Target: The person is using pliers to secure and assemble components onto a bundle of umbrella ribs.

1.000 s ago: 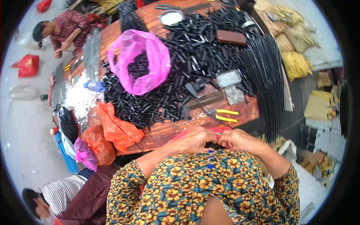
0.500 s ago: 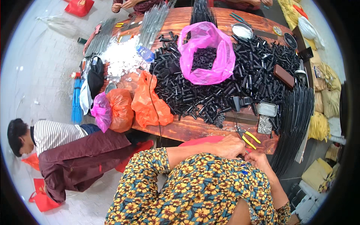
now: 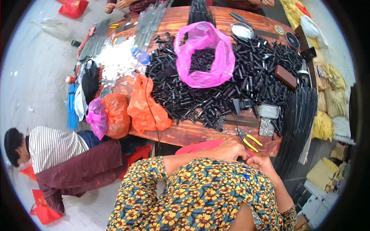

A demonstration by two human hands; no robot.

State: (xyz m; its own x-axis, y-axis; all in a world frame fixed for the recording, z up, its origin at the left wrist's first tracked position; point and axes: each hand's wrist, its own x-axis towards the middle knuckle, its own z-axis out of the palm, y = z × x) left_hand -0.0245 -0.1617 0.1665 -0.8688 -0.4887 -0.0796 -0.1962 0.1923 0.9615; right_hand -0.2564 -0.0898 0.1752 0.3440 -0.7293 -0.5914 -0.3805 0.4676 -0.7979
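My left hand (image 3: 231, 149) and my right hand (image 3: 263, 164) are close together at the table's near edge, in front of my flowered clothing. Both have their fingers curled in a pinch. Between the fingertips is something small that I cannot make out. Just beyond them lie pliers with yellow handles (image 3: 253, 139) on the wooden table. Red material (image 3: 200, 146) shows behind my left forearm. A large pile of black plastic tube-like parts (image 3: 185, 102) spreads over the table, with an open pink plastic bag (image 3: 206, 79) of small black pieces in it.
Long black rods (image 3: 298, 119) hang over the right edge. Clear boxes (image 3: 268, 111), a brown case (image 3: 286, 77) and a white-filled bowl (image 3: 243, 30) stand nearby. Orange bags (image 3: 148, 111) and white pieces (image 3: 115, 63) lie left. A person (image 3: 58, 148) bends over at left; others sit opposite.
The whole view has shifted slightly, so the table's things appear farther left. My hands stay together with fingers pinched. The pliers have not moved on the table.
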